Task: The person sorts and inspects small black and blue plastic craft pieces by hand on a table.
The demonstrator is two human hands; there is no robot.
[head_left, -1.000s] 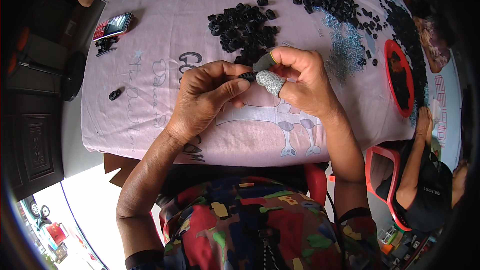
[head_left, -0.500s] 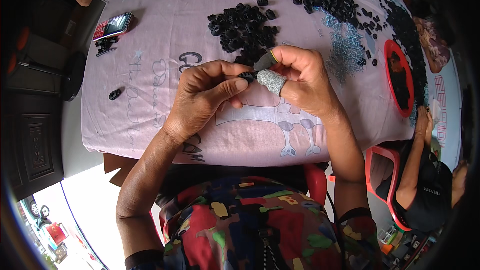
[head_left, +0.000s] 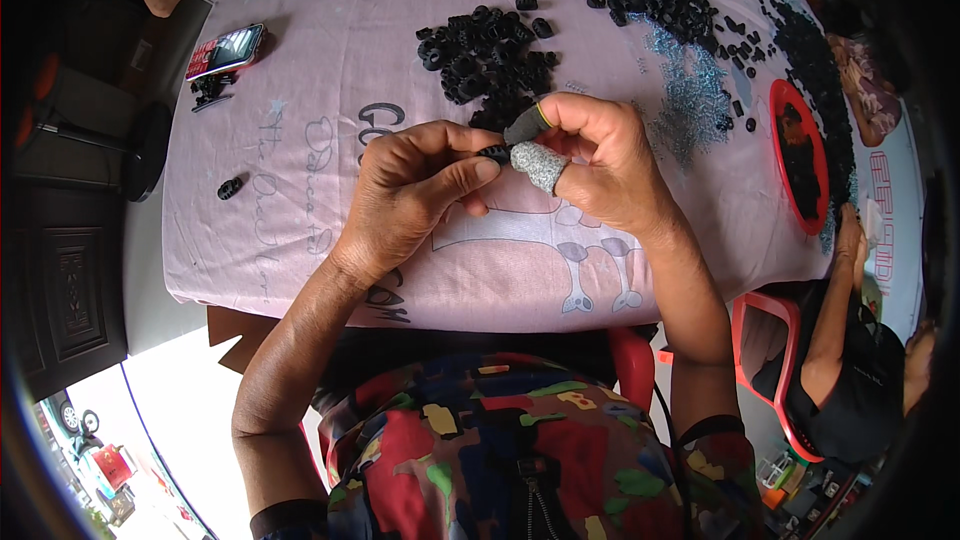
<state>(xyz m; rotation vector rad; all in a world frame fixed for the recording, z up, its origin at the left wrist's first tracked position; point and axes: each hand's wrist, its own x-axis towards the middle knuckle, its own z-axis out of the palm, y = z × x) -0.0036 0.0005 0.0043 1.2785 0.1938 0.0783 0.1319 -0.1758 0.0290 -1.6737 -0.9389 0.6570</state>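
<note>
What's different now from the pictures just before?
Very little: the right hand's gray thumb cover shifted slightly left since the last picture. Nothing was visibly picked up or let go: the left hand still pinches the small black piece. The phone and black pile stayed put.

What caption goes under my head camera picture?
Left hand pinching a small black ribbed piece, right hand in grey finger covers close beside it, over a pink tablecloth.

A dark panelled door (head_left: 70, 290) is seen off the left edge of the tabletop (head_left: 330, 50), brightly lit ground (head_left: 205, 400) off its near left corner, a red chair (head_left: 739, 330) by its near right.
</note>
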